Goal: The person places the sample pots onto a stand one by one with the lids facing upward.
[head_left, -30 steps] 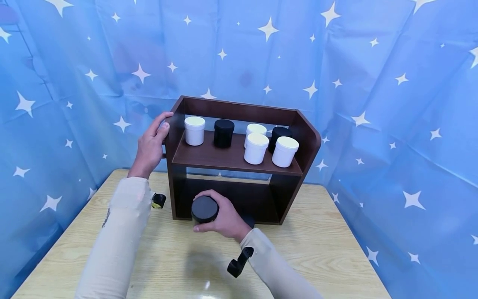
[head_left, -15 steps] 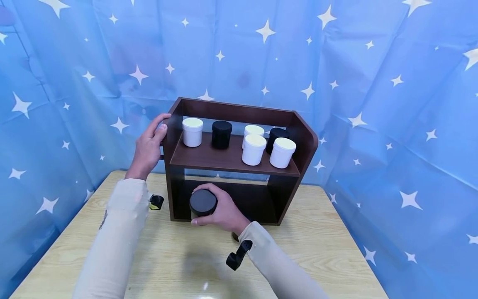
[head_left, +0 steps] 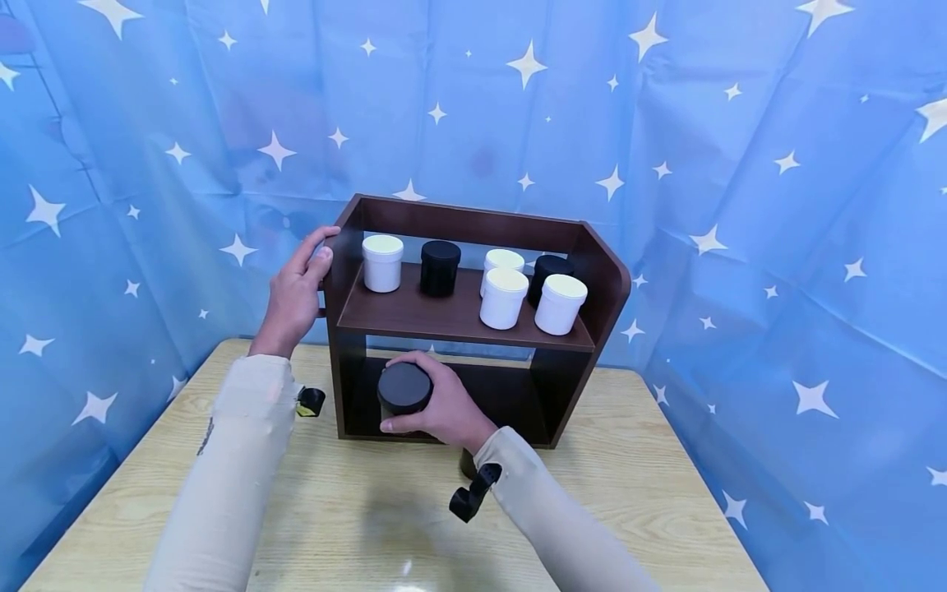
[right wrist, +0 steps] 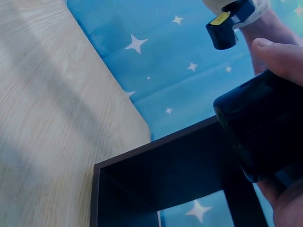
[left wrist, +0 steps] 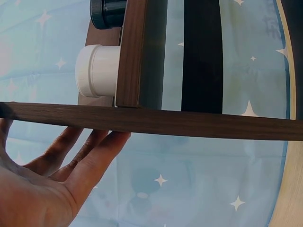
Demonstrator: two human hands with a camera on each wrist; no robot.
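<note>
My right hand (head_left: 449,409) grips a black lidded jar (head_left: 404,388) round its side, fingers on the far side and thumb on the near side. The jar overlaps the lower compartment's front edge in the head view, its lid facing up; in the right wrist view the black jar (right wrist: 265,123) fills the right side. My left hand (head_left: 292,292) rests its fingers against the outer face of the dark brown shelf's (head_left: 466,326) left side panel. In the left wrist view the fingers (left wrist: 97,163) reach straight to that panel, with a white jar (left wrist: 97,71) beyond it.
On the upper board stand a white jar (head_left: 382,265) and a black jar (head_left: 440,270) at left, several more white and black jars at right. Another dark round object (head_left: 468,464) on the wooden table (head_left: 629,493) is mostly hidden by my right wrist. Blue star-patterned curtains (head_left: 222,123) surround the table.
My right hand has carried the black jar a little forward towards the lower compartment, and the dark object behind my wrist shows at a different spot. My left hand stays on the side panel.
</note>
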